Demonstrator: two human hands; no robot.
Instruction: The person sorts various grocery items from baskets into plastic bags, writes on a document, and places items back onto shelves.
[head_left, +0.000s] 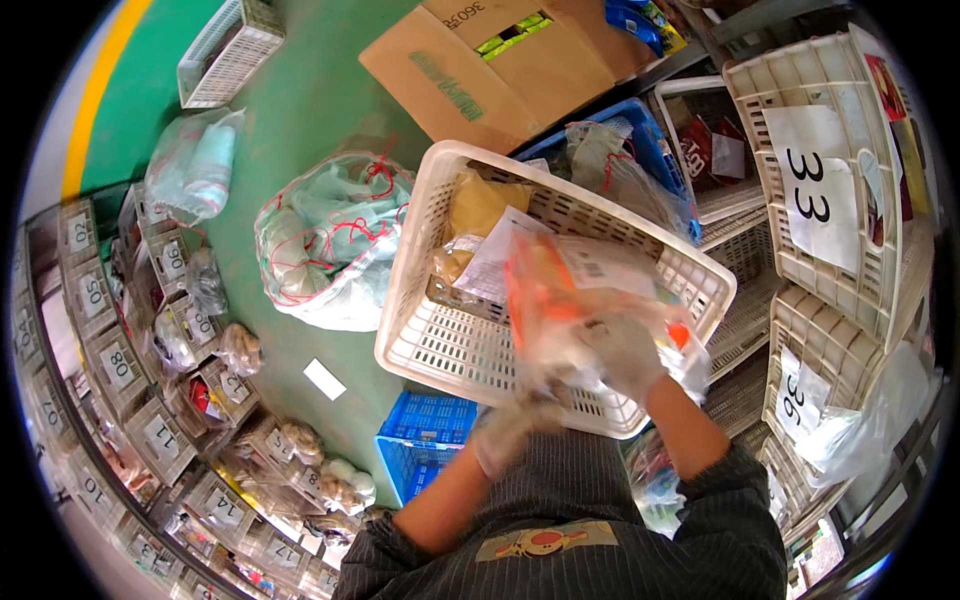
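A white plastic basket (pixel 455 350) with slotted walls stands in front of my body. Over it, my gloved right hand (pixel 622 356) is closed on a clear plastic bag with orange print (pixel 545 280), smeared by motion. My left hand (pixel 512 432), also gloved, is at the basket's near edge below that bag; its fingers are too blurred to read. Toward the basket's far left corner lie a yellowish packet (pixel 483 205) and a printed paper sheet (pixel 503 250). Part of the basket's contents on the right is hidden by the bag and my right hand.
Left of the basket sits a mesh sack with red cords (pixel 335 245) on the green floor. A blue crate (pixel 425 440) stands near my left arm. Beyond is a large cardboard box (pixel 490 75). Labelled crates (pixel 820 190) rise at right; numbered bins (pixel 120 365) line the left.
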